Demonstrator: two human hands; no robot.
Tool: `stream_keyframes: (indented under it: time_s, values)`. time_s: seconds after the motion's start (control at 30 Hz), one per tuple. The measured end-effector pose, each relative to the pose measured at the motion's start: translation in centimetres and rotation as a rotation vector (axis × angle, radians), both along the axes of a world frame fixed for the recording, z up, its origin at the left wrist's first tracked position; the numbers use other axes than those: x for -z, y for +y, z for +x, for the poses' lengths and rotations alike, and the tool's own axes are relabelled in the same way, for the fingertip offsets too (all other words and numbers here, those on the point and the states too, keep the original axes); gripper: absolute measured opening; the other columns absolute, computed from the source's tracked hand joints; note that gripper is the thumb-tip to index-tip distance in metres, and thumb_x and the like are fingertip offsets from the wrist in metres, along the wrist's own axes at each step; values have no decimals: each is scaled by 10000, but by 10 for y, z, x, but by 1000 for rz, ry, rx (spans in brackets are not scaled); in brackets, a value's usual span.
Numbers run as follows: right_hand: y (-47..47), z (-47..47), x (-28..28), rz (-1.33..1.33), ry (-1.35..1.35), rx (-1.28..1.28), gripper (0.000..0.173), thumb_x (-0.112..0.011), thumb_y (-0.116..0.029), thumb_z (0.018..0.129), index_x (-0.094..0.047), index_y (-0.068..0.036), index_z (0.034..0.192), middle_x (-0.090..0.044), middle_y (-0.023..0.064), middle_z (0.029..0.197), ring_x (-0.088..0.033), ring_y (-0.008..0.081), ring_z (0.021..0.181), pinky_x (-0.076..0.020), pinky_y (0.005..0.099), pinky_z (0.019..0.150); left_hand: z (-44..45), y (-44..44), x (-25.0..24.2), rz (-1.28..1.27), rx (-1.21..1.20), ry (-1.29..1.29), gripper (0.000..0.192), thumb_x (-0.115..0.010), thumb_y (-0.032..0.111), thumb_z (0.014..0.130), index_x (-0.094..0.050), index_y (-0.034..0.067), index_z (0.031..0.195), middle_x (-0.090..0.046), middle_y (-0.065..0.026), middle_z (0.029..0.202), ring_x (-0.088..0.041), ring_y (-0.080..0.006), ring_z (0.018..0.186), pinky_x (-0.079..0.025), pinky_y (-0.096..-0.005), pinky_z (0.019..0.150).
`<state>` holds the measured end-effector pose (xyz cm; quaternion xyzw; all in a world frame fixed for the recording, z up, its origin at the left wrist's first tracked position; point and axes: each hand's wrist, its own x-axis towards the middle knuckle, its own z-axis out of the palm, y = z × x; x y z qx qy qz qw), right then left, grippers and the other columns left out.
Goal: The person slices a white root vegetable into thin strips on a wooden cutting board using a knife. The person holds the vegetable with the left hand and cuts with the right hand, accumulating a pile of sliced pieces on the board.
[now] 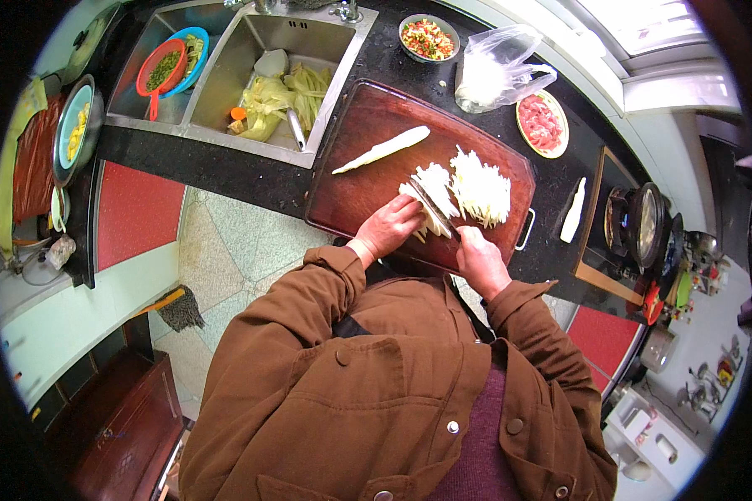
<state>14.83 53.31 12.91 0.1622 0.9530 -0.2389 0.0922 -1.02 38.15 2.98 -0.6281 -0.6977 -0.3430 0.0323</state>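
Observation:
My right hand (478, 260) is closed around the handle of a kitchen knife (432, 201), whose blade lies among pale shredded vegetable on the brown cutting board (363, 194). With bent fingers, my left hand (393, 224) presses on the vegetable just left of the blade. A heap of white shreds (481, 189) lies right of the knife. Farther up the board rests a peeled, tapered vegetable stalk (382, 150). Another peeled stalk (574, 211) lies on the black counter, right of the board.
Beyond the board stand a bowl of chopped red and pale pieces (428, 39), a plastic bag (498, 69) and a plate of sliced raw meat (541, 124). At left, the steel sink (276, 147) holds peelings (269, 103); a red strainer (162, 69) sits in its other basin.

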Motion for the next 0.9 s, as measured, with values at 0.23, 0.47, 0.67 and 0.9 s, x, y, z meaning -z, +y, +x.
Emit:
stream_keyframes:
  time_s: [0.23, 0.47, 0.67, 0.9]
  values:
    - [0, -5, -5, 6, -69, -19, 149, -511, -38, 846, -467, 0, 983, -552, 236, 921, -612, 434, 788, -517, 495, 688, -1, 1, -3, 4, -18, 48, 261, -598, 111, 766, -675, 53, 1009, -601, -72, 1110, -528, -258, 1148, -426, -343, 1029]
    - [-8, -10, 23, 68, -41, -10, 132, -521, -25, 830, -455, -6, 943, -548, 235, 924, -616, 423, 767, -523, 491, 661, 1, 3, 0, 13, -32, 10, 263, -610, 117, 761, -675, 59, 1009, -604, -65, 1087, -536, -250, 1132, -433, -338, 1022]
    - [8, 1, 41, -181, 132, 153, 319, -528, -31, 836, -534, 23, 1150, -594, 272, 1036, -596, 457, 905, -506, 484, 778, 0, 1, 2, 28, -15, -17, 254, -637, 110, 758, -667, 59, 1005, -592, -71, 1053, -548, -242, 1079, -457, -341, 974]
    - [8, 1, 5, -67, 25, 96, 270, -506, -49, 856, -517, 14, 1117, -589, 261, 993, -606, 450, 853, -502, 509, 737, 0, 1, 0, 22, -24, 14, 252, -639, 114, 750, -666, 52, 993, -588, -72, 1050, -550, -240, 1053, -472, -331, 947]
